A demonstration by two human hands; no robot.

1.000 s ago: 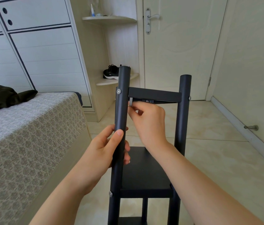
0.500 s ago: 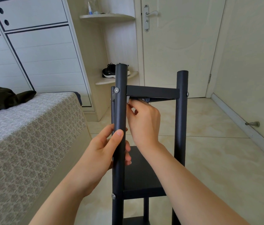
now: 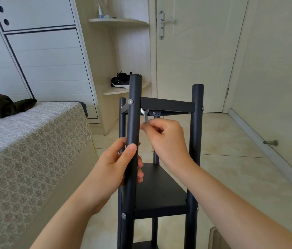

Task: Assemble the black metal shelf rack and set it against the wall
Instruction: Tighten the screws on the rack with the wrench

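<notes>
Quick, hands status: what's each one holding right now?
Left hand: closed around the front-left round black metal post of the shelf rack.
Right hand: pinching a small silver wrench under the top black shelf.

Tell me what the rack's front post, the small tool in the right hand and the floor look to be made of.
The front post looks like metal tube with a matte black coating: round, even, softly sheened. The small tool seems bare metal: bright, silvery, thin. The floor is probably glazed ceramic tile: glossy mottled beige with straight grout lines.
</notes>
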